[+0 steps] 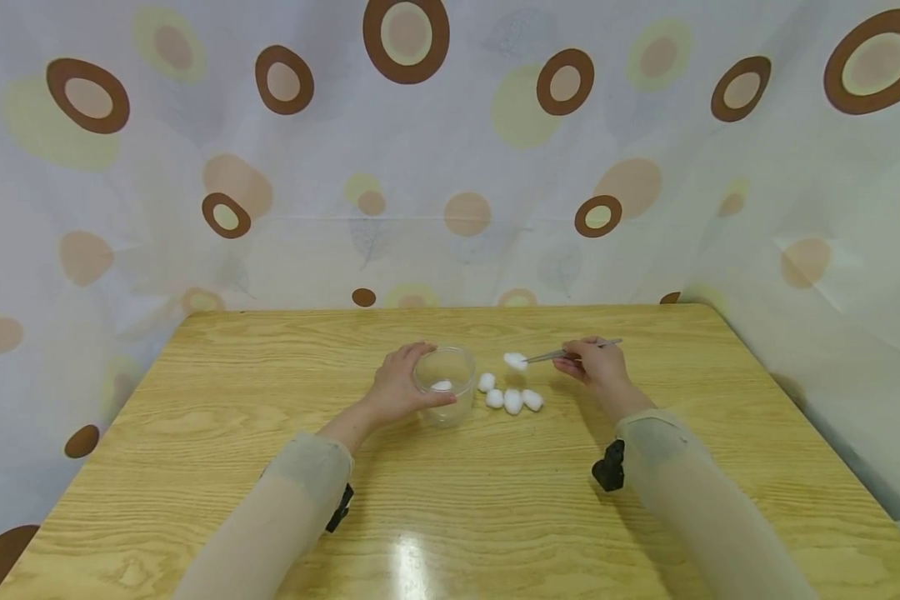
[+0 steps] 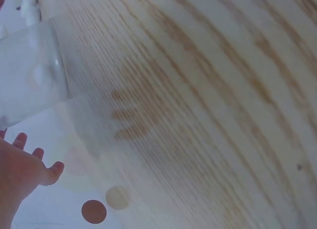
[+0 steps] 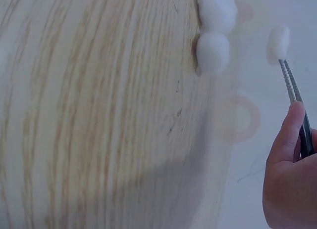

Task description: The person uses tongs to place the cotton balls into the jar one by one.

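A clear plastic cup (image 1: 447, 408) stands on the table with a white cotton ball (image 1: 442, 387) inside. My left hand (image 1: 401, 385) holds it from the left, fingers around the far side and thumb across the near side. In the left wrist view the cup (image 2: 29, 73) lies at the left edge, above the hand (image 2: 25, 169). To its right, my right hand (image 1: 598, 365) pinches metal tweezers (image 1: 546, 356), whose tips grip a cotton ball (image 1: 515, 361) above the table. The right wrist view also shows the tweezers (image 3: 291, 83) with this ball (image 3: 280, 41) at their tips.
Several loose cotton balls (image 1: 513, 402) lie close together just right of the cup. The wood-grain table (image 1: 450, 517) ends at a patterned curtain (image 1: 420, 258) behind. Both wrists carry small black devices (image 1: 609, 467).
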`<state>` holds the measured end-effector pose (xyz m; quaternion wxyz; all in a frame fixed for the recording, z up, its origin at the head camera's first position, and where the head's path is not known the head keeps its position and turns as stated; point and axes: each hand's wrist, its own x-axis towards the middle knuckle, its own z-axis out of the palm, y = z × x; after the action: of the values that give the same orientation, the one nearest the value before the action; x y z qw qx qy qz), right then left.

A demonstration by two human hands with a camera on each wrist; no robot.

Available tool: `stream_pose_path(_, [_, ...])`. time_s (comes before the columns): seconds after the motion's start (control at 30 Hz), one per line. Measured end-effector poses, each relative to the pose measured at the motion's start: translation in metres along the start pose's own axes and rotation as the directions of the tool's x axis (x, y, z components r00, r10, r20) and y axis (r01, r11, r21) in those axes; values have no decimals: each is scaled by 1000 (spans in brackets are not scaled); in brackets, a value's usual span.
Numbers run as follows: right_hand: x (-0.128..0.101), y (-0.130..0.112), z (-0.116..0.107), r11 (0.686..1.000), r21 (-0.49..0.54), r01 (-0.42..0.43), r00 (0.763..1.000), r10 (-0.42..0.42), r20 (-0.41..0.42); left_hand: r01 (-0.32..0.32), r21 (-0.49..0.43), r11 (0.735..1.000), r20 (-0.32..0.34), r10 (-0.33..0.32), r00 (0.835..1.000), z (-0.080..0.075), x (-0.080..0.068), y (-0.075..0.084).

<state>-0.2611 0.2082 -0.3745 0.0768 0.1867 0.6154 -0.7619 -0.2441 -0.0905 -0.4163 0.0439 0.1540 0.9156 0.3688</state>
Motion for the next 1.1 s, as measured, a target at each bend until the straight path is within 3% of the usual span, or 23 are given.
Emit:
stream_pose_path(0.57, [-10, -14, 31, 1000, 20, 22, 994, -24, 107, -8, 72, 997, 21, 6, 1000, -4, 2, 2])
stream_pose_path(1.1, [-19, -17, 63, 999, 26, 29, 987, -33, 158, -19, 75, 997, 4, 18, 1000, -3, 2, 1])
